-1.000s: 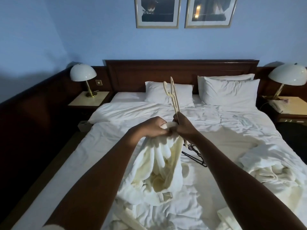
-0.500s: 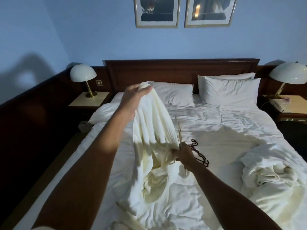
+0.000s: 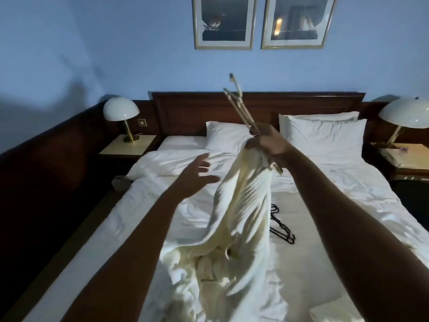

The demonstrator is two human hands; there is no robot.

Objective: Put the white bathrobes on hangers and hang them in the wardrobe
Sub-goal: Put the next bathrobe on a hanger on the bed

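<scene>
While gripped by right hand (image 3: 270,145): hanger (image 3: 241,108), perhaps two, bathrobe (image 3: 241,205).

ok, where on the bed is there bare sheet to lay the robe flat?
Bare sheet: the bed's left strip, between the wood wall panel and the hanging bathrobe. Also the band between the black hangers and the pillows. Crowded: the middle, where the robe pools, and the hangers beside it. Right hand grips robe and pale hangers; left hand is free.

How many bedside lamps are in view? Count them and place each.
2: one lamp on the left nightstand, one lamp on the right nightstand. None seem hidden.
</scene>
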